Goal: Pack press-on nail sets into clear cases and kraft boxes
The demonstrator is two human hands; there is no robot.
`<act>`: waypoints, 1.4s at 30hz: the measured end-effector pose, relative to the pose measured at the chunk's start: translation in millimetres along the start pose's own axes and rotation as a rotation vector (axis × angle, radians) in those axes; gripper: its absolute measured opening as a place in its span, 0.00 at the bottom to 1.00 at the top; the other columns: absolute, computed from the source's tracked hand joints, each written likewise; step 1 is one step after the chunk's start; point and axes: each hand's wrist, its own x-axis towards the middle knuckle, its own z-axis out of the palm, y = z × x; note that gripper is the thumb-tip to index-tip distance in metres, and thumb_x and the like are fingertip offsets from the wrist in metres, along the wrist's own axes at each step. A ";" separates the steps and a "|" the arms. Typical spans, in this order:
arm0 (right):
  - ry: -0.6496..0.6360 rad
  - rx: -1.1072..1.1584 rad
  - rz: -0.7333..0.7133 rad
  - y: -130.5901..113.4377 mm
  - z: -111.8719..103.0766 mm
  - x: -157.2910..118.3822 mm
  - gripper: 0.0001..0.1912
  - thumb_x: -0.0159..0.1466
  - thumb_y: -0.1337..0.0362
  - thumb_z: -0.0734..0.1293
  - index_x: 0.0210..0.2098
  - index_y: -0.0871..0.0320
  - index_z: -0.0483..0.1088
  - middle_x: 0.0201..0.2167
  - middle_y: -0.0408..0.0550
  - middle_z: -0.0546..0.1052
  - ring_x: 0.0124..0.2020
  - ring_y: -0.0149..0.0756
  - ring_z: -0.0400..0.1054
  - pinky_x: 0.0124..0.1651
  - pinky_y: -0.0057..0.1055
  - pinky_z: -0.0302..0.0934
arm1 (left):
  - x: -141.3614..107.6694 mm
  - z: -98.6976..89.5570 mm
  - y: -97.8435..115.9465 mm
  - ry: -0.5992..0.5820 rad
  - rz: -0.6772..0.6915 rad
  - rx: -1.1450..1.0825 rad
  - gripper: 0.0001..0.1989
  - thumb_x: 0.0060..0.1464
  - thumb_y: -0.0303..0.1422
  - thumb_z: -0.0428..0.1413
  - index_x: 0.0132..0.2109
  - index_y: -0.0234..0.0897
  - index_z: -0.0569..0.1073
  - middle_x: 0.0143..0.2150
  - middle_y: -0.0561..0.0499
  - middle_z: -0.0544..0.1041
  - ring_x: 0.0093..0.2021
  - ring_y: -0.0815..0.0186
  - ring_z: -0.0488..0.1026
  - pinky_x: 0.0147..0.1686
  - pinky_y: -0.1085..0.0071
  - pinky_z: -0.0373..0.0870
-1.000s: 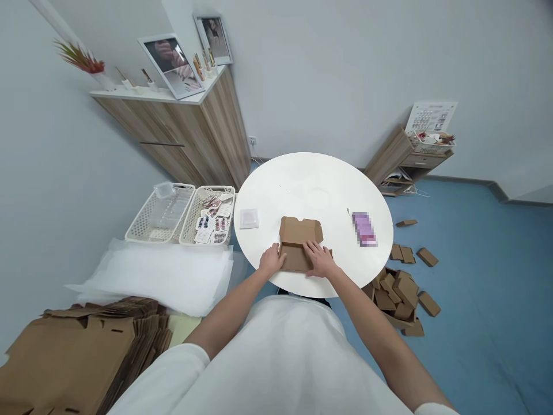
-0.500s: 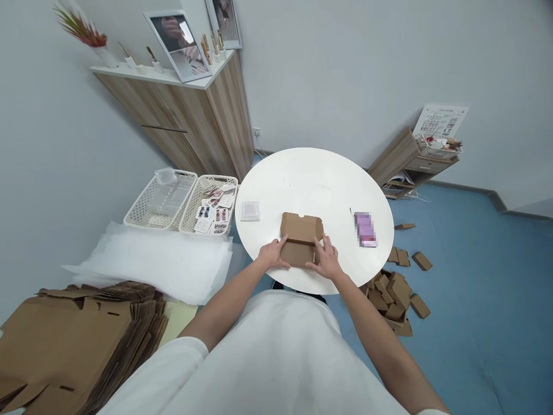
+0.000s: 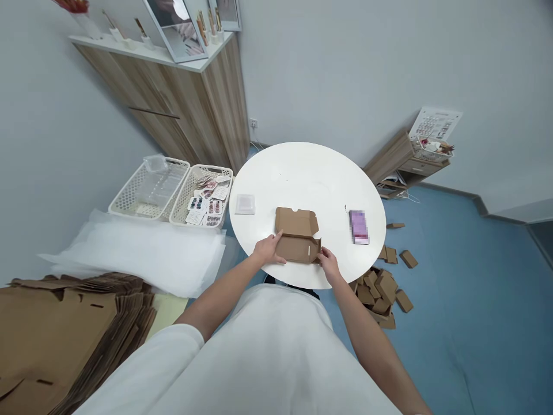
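Far left, at eight o'clock from the open cardboard box (image 3: 294, 249), rises a stack of flattened cardboard (image 3: 56, 328). Thin white sheets (image 3: 138, 248) lie at nine o'clock, and beyond them, between nine and ten, a white basket (image 3: 123, 200) holds clear plastic packs (image 3: 162, 181). A wood-grain cabinet (image 3: 173, 109) stands by the wall at eleven o'clock. Just right of the first basket, at ten, a second basket (image 3: 174, 213) carries cards (image 3: 203, 202) with small coloured patches. On the round white table (image 3: 302, 167), near its left edge, a clear packet (image 3: 245, 204) lies at ten o'clock from the box. The person's left hand (image 3: 268, 250) is at the box's eight o'clock, thumb and fingers spread wide, touching its left end. The box itself rests on the table, towards seven o'clock from the middle, its lid folded back to twelve. The right hand (image 3: 329, 266), between four and five, is narrow, fingertips at the right end flap; one cannot tell whether they pinch it. A blurred purple thing (image 3: 358, 226) lies at three o'clock. Beyond the table, folded boxes (image 3: 380, 291) pile up on the blue floor (image 3: 466, 294) at four, and a small shelf (image 3: 406, 158) stands at two.
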 end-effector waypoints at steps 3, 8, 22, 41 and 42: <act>-0.090 -0.042 -0.041 -10.6 -1.1 -2.7 0.24 0.49 0.60 0.62 0.47 0.56 0.66 0.43 0.48 0.71 0.37 0.35 0.65 0.33 0.28 0.59 | -0.1 2.0 2.3 -0.008 0.003 -0.011 0.58 0.28 0.56 0.58 0.63 0.45 0.37 0.47 0.44 0.67 0.45 0.52 0.68 0.38 0.65 0.64; -0.117 -0.208 -0.090 -15.3 6.5 1.6 0.26 0.51 0.55 0.62 0.49 0.57 0.64 0.39 0.47 0.71 0.34 0.33 0.66 0.33 0.28 0.59 | 0.6 7.2 7.3 -0.008 -0.010 -0.044 0.59 0.27 0.56 0.58 0.62 0.46 0.35 0.49 0.44 0.65 0.45 0.53 0.68 0.39 0.64 0.64; 0.038 -0.824 -0.142 -3.6 19.5 19.2 0.06 0.54 0.63 0.60 0.30 0.56 0.66 0.25 0.49 0.71 0.29 0.38 0.66 0.28 0.30 0.54 | -0.8 13.0 11.1 -0.003 -0.022 -0.125 0.59 0.27 0.52 0.61 0.62 0.44 0.38 0.51 0.41 0.63 0.47 0.49 0.66 0.40 0.63 0.63; -0.145 -0.189 -0.009 5.8 -7.0 -3.5 0.30 0.54 0.51 0.59 0.54 0.55 0.54 0.46 0.52 0.68 0.24 0.31 0.67 0.24 0.31 0.62 | -14.7 48.1 23.1 0.165 -0.188 -0.786 0.24 0.53 0.35 0.48 0.57 0.36 0.57 0.53 0.46 0.66 0.47 0.65 0.68 0.46 0.71 0.65; -0.145 -0.154 -0.026 7.2 -7.5 -2.4 0.30 0.53 0.52 0.60 0.53 0.55 0.55 0.46 0.52 0.68 0.25 0.32 0.68 0.26 0.31 0.63 | -12.3 47.7 26.1 0.165 -0.162 -0.820 0.22 0.52 0.33 0.48 0.55 0.37 0.58 0.53 0.47 0.67 0.47 0.66 0.68 0.46 0.71 0.65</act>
